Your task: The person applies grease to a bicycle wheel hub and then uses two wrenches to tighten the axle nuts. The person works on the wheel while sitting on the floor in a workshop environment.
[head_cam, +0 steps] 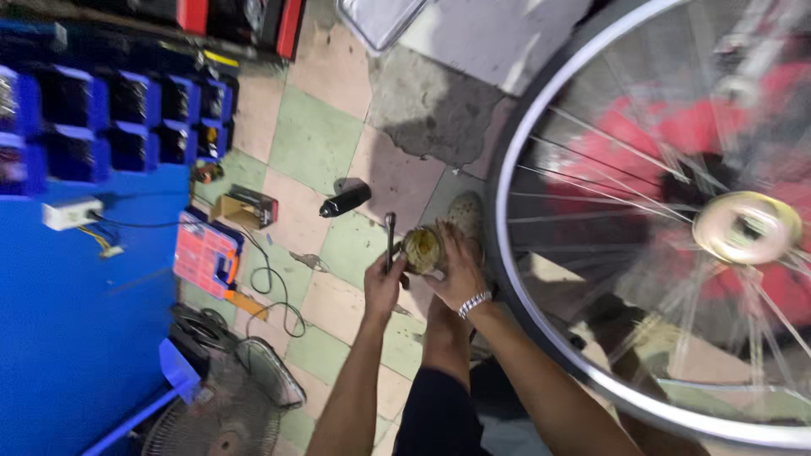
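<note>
**Over the tiled floor: tool held to a round greasy part**

In the head view, the left hand is closed around a slim metal tool, its long axis near upright, tip up. The right hand clasps a round greasy part beside the bicycle wheel. Judged: fitting stage; careful alignment comes next.

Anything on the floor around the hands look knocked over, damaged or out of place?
A black bottle lies on its side on the tiled floor. Beyond it a patch of tiles is missing, with bare rough cement showing. A black cable trails loose across the tiles.
</note>
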Demonstrator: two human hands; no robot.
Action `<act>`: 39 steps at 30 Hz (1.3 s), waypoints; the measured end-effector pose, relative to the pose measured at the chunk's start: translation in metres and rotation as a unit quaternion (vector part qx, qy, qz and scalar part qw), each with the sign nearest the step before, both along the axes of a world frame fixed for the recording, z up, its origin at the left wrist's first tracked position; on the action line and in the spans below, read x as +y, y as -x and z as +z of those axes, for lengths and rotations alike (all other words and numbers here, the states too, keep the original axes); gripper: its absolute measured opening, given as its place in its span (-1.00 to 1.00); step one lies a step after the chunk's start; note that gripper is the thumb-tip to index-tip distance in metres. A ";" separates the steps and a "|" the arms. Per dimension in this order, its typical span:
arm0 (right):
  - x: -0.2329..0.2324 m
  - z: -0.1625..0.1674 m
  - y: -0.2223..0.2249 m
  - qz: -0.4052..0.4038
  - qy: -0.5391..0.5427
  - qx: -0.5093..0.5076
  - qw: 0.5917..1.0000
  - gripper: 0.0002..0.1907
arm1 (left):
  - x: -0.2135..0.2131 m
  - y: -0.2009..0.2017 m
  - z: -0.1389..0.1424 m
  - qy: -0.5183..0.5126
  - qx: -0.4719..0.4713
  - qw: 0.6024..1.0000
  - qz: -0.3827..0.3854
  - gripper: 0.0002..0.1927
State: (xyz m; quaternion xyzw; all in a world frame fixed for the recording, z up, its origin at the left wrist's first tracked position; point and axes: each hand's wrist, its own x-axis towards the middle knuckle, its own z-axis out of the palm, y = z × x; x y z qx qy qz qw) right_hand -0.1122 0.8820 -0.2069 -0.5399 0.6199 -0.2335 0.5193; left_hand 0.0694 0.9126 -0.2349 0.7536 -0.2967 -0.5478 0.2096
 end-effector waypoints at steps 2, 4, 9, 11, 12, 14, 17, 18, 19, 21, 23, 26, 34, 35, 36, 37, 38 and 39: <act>-0.019 -0.059 -0.023 -0.028 -0.008 0.021 0.999 0.25 | -0.010 -0.031 -0.075 -0.010 -0.037 0.999 -0.034 -0.71; -0.013 -0.103 -0.032 -0.045 -0.076 0.019 0.996 0.17 | -0.012 -0.052 -0.150 0.011 -0.014 1.000 0.005 -0.73; 0.077 -0.194 -0.032 -0.101 -0.208 0.004 0.973 -0.21 | -0.009 -0.074 -0.308 0.080 -0.191 0.978 -0.028 -0.68; 0.124 -0.210 -0.030 -0.116 -0.218 0.049 0.968 -0.24 | -0.008 -0.078 -0.346 0.082 -0.238 0.967 -0.035 -0.65; 0.148 -0.214 -0.019 -0.157 -0.245 0.010 0.957 -0.28 | -0.006 -0.072 -0.359 0.062 -0.226 0.972 -0.002 -0.66; 0.187 -0.218 0.003 -0.199 -0.269 -0.032 0.942 -0.31 | 0.000 -0.065 -0.364 0.076 -0.224 0.972 -0.010 -0.66; 0.230 -0.227 0.067 -0.222 -0.263 -0.048 0.938 -0.35 | -0.001 -0.051 -0.336 0.136 -0.279 0.950 -0.036 -0.66; 0.244 -0.235 0.100 -0.233 -0.257 -0.041 0.937 -0.36 | -0.003 -0.045 -0.321 0.178 -0.319 0.930 -0.038 -0.65; 0.262 -0.235 0.133 -0.248 -0.248 -0.033 0.936 -0.37 | -0.007 -0.039 -0.301 0.214 -0.353 0.910 -0.035 -0.65; 0.303 -0.238 0.185 -0.285 -0.218 -0.012 0.933 -0.40 | -0.018 -0.024 -0.251 0.266 -0.351 0.898 -0.008 -0.67; 0.348 -0.228 0.237 -0.328 -0.173 0.010 0.929 -0.42 | -0.034 -0.008 -0.195 0.265 -0.248 0.932 0.024 -0.66; 0.407 -0.177 0.308 -0.405 -0.106 0.030 0.908 -0.45 | -0.051 0.024 -0.103 0.245 -0.084 0.966 -0.017 -0.53; 0.452 -0.095 0.263 -0.089 0.059 0.219 0.970 -0.38 | -0.032 0.118 0.029 0.345 0.009 0.907 -0.243 -0.59; 0.449 -0.109 0.228 -0.033 -0.132 0.179 0.974 -0.34 | -0.034 0.130 0.033 0.355 0.004 0.901 -0.249 -0.59; 0.445 -0.127 0.194 0.029 -0.229 0.168 0.958 -0.41 | -0.034 0.142 0.037 0.366 -0.003 0.896 -0.251 -0.59; 0.439 -0.147 0.164 0.088 -0.265 0.149 0.949 -0.43 | -0.038 0.149 0.040 0.405 -0.047 0.879 -0.247 -0.58; 0.434 -0.166 0.139 0.164 -0.264 0.180 0.933 -0.33 | -0.039 0.160 0.043 0.439 -0.093 0.860 -0.243 -0.57; 0.433 -0.182 0.123 0.204 -0.315 0.147 0.915 -0.29 | -0.039 0.167 0.041 0.436 -0.034 0.877 -0.200 -0.57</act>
